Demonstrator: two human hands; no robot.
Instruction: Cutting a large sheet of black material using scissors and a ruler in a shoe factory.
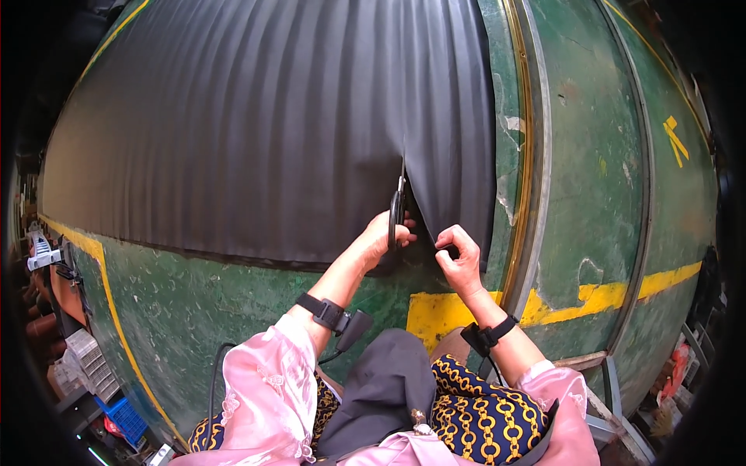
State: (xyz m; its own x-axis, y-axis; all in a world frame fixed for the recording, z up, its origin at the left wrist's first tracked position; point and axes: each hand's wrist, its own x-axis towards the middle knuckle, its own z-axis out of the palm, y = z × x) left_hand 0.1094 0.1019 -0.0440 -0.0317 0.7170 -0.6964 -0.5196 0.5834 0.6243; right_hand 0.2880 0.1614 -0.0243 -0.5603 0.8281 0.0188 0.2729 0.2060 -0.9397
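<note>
A wide black sheet [256, 140], smooth and lightly rippled, lies over a green table. My left hand [386, 233] is closed round the black handles of a pair of scissors [399, 198]. Their blades point away from me and sit at the top of a slit in the sheet. To the right of this slit, a narrower strip [454, 179] hangs partly apart from the rest. My right hand [460, 255] pinches the near corner of that strip, its fingers curled. The lower blade is hidden by the sheet.
The green table [217, 299] has worn yellow lines. A metal rail [536, 155] runs front to back right of the sheet, with a second rail [643, 155] farther right. At the lower left stand a blue crate [124, 419] and grey stacked trays [89, 361].
</note>
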